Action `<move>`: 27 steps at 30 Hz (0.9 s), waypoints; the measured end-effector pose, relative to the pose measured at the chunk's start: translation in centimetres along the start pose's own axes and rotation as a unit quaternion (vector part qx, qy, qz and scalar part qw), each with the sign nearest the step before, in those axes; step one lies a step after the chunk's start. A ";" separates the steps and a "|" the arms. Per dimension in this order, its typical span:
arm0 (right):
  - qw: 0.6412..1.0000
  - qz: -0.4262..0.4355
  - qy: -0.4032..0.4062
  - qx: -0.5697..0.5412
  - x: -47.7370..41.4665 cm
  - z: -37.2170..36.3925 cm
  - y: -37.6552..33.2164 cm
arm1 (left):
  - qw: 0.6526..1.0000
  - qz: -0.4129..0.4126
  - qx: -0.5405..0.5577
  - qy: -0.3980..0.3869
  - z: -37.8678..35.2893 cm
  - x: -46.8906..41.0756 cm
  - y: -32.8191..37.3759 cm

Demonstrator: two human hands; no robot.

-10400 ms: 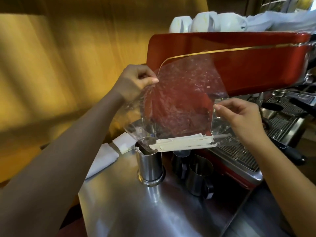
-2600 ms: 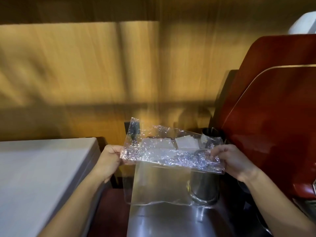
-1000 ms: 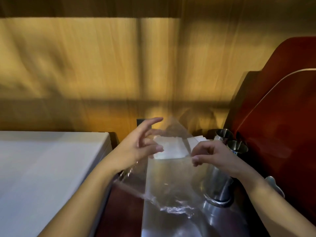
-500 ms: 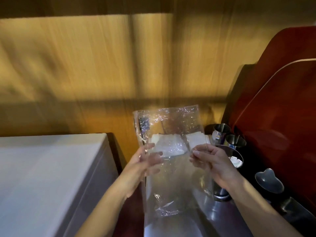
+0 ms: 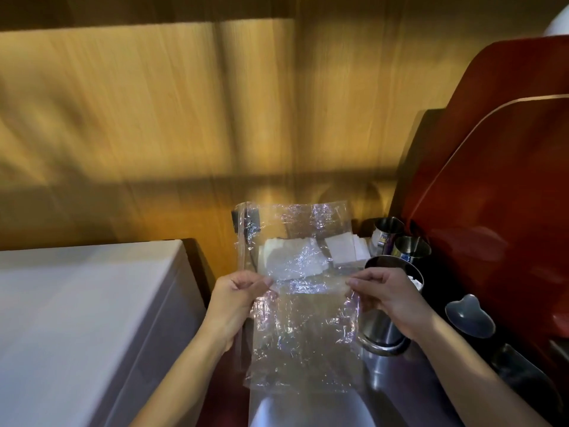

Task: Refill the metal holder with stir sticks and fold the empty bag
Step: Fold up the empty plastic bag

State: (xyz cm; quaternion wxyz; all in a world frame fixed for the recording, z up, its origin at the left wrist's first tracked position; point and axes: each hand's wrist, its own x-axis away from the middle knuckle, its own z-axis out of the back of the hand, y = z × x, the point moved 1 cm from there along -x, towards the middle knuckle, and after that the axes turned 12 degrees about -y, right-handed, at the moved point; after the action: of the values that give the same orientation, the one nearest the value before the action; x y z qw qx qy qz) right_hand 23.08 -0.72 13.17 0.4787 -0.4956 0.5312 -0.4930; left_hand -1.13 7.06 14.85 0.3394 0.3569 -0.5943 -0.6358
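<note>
A crumpled, clear, empty plastic bag (image 5: 303, 318) is stretched upright between my hands above the steel counter (image 5: 311, 409). My left hand (image 5: 238, 298) pinches its left edge about halfway up. My right hand (image 5: 386, 295) pinches the right edge at the same height. The metal holder (image 5: 389, 326) stands on the counter directly behind my right hand, which partly hides it. White stir sticks (image 5: 415, 280) show inside its rim on the right.
Two smaller steel cups (image 5: 411, 246) stand behind the holder, next to folded white napkins (image 5: 345, 248). A red espresso machine (image 5: 498, 211) fills the right side. A white cabinet (image 5: 83, 318) sits at left, and a wooden wall (image 5: 200, 134) lies behind.
Both hands have moved apart to the bag's side edges, so the bag now hangs wider and flatter. Ten seconds ago stir sticks were sliding from the bag into the holder.
</note>
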 end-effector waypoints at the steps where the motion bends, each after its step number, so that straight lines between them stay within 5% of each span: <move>1: 1.000 -0.002 0.007 0.008 0.0 0.1 0.0 | 1.000 0.005 0.002 -0.011 -0.1 0.0 0.1; 19: 0.995 0.017 -0.009 -0.093 0.1 2.5 0.4 | 0.999 -0.007 0.011 -0.043 1.1 -0.8 -1.2; 27: 0.995 0.012 -0.026 -0.090 0.1 3.8 1.0 | 0.994 -0.046 -0.075 -0.064 0.6 -0.9 -1.5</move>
State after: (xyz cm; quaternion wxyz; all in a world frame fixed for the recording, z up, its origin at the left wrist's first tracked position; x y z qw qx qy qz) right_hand 26.80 -0.97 11.98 0.4515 -0.5432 0.5668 -0.4241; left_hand -1.18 8.20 13.39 0.2972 0.3158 -0.5481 -0.7152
